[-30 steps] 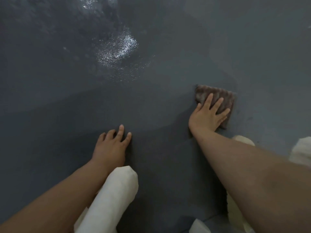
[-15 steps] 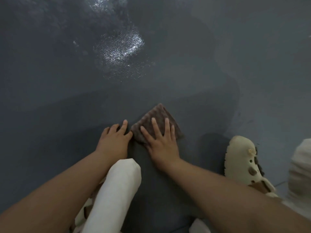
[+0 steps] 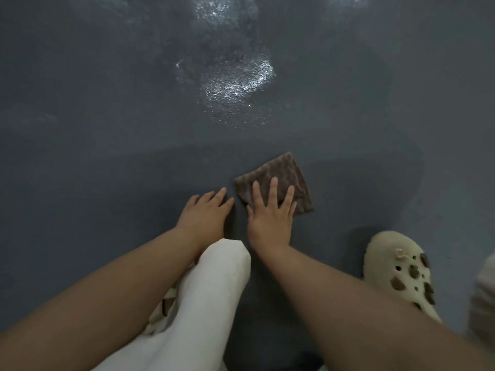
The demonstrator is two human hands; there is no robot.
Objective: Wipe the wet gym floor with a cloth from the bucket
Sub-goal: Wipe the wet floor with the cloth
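You are mid-wipe: your flat, spread right hand [image 3: 270, 218] presses the brown cloth [image 3: 276, 178] at centre frame while your left hand [image 3: 205, 214] lies flat, so next push toward the glistening wet patch [image 3: 235, 84] above.

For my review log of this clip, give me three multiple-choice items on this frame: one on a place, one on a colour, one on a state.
1. Where does the cloth lie?
A. on the floor under the right hand
B. draped over the knee
C. on the shoe

2. What colour is the shoe?
A. black
B. cream
C. red

3. How is the left hand?
A. gripping the cloth
B. lifted in the air
C. resting on the bare floor

Answers: 1 A, the right hand presses it flat with spread fingers; 2 B, a pale clog with dark charms; 3 C, it rests on the floor beside the cloth, apart from it.
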